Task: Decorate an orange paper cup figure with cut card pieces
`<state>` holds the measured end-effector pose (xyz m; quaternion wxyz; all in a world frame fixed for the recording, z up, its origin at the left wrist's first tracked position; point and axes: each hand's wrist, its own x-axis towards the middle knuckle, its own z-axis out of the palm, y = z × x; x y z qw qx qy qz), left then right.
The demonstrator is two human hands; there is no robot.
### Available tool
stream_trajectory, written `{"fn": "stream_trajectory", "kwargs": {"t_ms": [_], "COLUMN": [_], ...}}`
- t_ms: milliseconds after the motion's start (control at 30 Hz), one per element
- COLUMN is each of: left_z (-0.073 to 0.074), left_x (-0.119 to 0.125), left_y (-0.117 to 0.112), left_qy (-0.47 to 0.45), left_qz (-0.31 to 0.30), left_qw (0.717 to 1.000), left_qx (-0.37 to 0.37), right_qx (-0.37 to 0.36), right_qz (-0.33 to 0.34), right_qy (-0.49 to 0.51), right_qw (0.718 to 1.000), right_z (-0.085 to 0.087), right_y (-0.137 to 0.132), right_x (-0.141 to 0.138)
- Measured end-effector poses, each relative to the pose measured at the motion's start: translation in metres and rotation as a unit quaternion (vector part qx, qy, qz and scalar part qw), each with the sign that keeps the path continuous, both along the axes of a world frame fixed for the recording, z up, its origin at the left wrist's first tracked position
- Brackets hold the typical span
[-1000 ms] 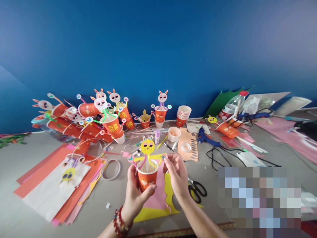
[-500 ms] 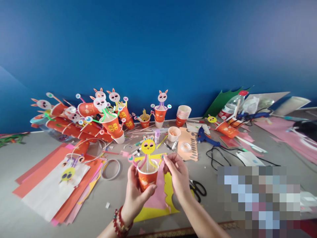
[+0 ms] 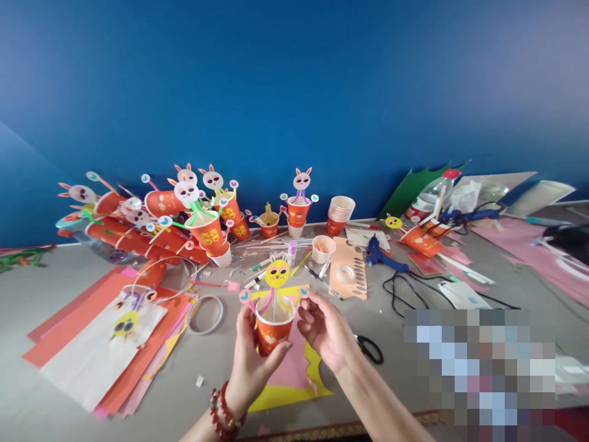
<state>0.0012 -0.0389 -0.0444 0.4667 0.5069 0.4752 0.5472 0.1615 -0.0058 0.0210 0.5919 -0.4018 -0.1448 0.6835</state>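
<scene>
My left hand (image 3: 257,353) is wrapped round an orange-red paper cup (image 3: 272,336), upright above the papers. A round yellow paper animal face (image 3: 277,274) with ears rises from it on a straw-like stem. A pink arm on the left carries a small paper disc (image 3: 245,296) with a teal mark. On the right a yellow arm ends in a matching disc (image 3: 304,291). Beside that disc is my right hand (image 3: 324,328), open, fingers loosely bent, with the index fingertip at the disc's edge. Pink and yellow paper (image 3: 294,368) lies beneath the cup.
Finished-looking rabbit cups (image 3: 205,227) crowd the back left. Black-handled scissors (image 3: 370,350) lie by my right forearm. A blue glue gun (image 3: 384,255) with a dark cable lies to the right. A tape roll (image 3: 205,315) and stacked coloured paper (image 3: 83,313) are at left.
My right hand's fingers have loosened from their pinch at the right disc, so its face shows more fully. My left hand still holds the cup in nearly the same place.
</scene>
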Motion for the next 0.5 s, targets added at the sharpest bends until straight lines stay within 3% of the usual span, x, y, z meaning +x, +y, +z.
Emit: {"fn": "stream_trajectory", "kwargs": {"t_ms": [200,500], "left_z": [-0.002,0.014], "left_x": [-0.002,0.001], "left_y": [-0.001,-0.002], "left_qy": [0.025,-0.039], "left_qz": [0.032,-0.026], "left_qw": [0.999,0.999], "left_qx": [0.017,-0.012], "right_qx": [0.017,0.085], "right_qz": [-0.011,-0.029], "right_qy": [0.008,-0.135], "right_qw": [1.000,0.987], "right_z": [-0.002,-0.007], "right_y": [-0.001,-0.002], "right_x": [-0.003,-0.001]}}
